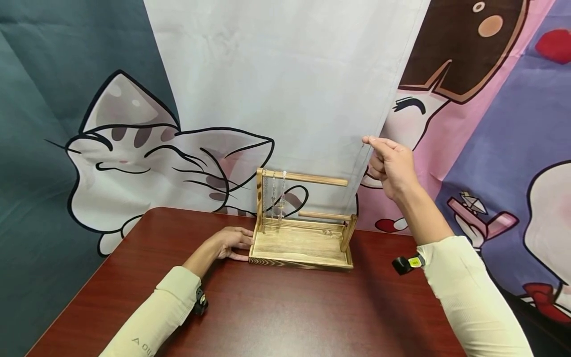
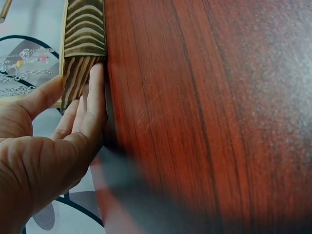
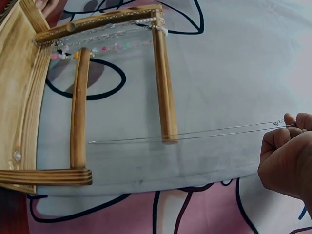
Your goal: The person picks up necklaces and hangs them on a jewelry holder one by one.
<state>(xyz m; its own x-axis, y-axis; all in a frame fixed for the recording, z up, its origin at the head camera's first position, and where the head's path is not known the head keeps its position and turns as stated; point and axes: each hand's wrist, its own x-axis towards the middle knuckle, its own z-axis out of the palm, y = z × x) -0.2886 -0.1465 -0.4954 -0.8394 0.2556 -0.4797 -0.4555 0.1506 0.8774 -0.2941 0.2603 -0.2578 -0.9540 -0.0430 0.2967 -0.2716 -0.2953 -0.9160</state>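
Note:
A thin silver necklace (image 3: 219, 131) hangs in a long narrow loop from my right hand (image 1: 392, 166), which pinches it between thumb and finger. The hand is raised above and right of a wooden jewelry stand (image 1: 296, 261). The loop crosses the free end of the stand's upper bar (image 1: 316, 178) in the right wrist view. My left hand (image 1: 233, 242) touches the stand's left end with fairly straight fingers. One finger lies at the rim and another along the low corner near the table (image 2: 195, 122).
Several necklaces (image 1: 274, 198) hang at the left end of the upper bar, some with coloured beads. A lower bar (image 1: 325, 215) meets the right post (image 1: 349, 233). Small jewelry (image 1: 327, 232) lies in the tray's back right. A printed cloth (image 1: 285, 84) hangs behind the table.

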